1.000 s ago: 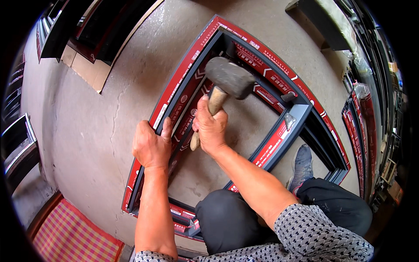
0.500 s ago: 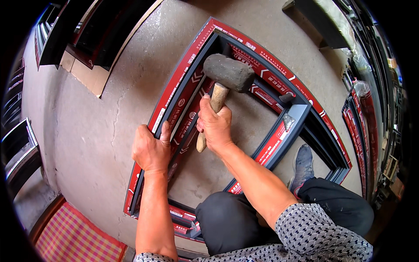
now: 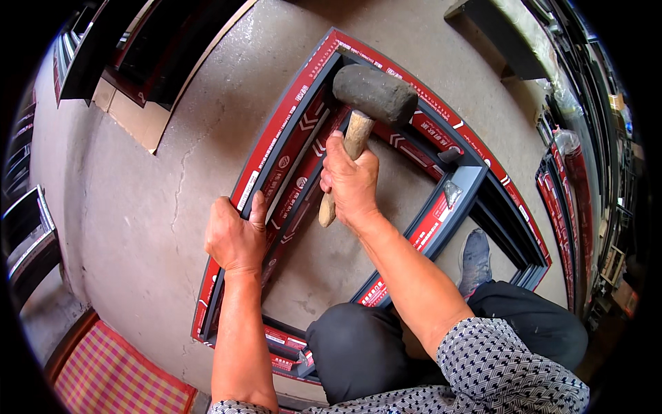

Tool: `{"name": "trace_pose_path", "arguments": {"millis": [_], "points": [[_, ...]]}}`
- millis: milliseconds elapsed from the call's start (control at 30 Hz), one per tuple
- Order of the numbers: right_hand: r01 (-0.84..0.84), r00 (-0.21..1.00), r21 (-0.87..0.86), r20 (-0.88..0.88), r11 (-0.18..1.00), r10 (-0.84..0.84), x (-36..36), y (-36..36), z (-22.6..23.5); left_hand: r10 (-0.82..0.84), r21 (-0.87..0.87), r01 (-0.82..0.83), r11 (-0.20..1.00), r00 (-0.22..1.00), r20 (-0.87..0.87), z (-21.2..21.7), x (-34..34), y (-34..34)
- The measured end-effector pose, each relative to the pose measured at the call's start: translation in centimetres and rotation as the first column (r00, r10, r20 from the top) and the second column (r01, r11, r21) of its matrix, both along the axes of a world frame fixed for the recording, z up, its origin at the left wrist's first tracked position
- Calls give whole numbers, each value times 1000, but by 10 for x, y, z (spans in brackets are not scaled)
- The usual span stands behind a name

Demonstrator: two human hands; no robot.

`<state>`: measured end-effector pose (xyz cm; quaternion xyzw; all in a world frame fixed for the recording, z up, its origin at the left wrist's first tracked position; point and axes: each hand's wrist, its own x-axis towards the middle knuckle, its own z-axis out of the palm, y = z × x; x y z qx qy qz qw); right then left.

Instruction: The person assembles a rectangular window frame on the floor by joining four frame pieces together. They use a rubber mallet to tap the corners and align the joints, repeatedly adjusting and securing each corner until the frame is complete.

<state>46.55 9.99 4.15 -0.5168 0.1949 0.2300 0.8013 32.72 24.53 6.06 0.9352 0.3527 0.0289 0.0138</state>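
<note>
A dark grey metal window frame (image 3: 298, 100), covered in red printed protective film, lies on the floor in front of me. My right hand (image 3: 350, 178) is wrapped round the wooden handle of a rubber mallet (image 3: 376, 94). The mallet's black head hangs over the frame's far end, raised above it as far as I can judge. With its thumb over the inner side, my left hand (image 3: 236, 234) grips the frame's left rail. A crossbar (image 3: 433, 231) runs across the frame on the right, bearing a small clear plastic piece (image 3: 452, 194).
My shoe (image 3: 475, 261) is inside the frame, beyond the crossbar. Dark profiles rest on cardboard (image 3: 131, 121) at the upper left. Long wrapped profiles (image 3: 557, 200) are stacked along the right. A checked pink-and-yellow cloth (image 3: 124, 369) lies at the lower left.
The mallet and my right hand have moved away from me and slightly right. My left hand keeps its hold on the left rail.
</note>
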Motion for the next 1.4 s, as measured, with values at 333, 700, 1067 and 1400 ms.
{"name": "trace_pose_path", "arguments": {"millis": [333,700,1067,1400], "points": [[-174,985,-46,-24,984,173,-13,-14,0,24,-23,-23,999,999,25,2,4,-1],[-243,-20,-903,369,353,929,17,-106,37,-24,-1,25,1000,985,172,-2,-7,9],[-205,-717,-976,199,71,668,-66,-33,-6,14,-47,-1,999,964,266,-5,-7,5],[-446,-617,-885,410,130,672,-112,3,-33,30,-63,-12,998,957,288,-8,-6,6]]}}
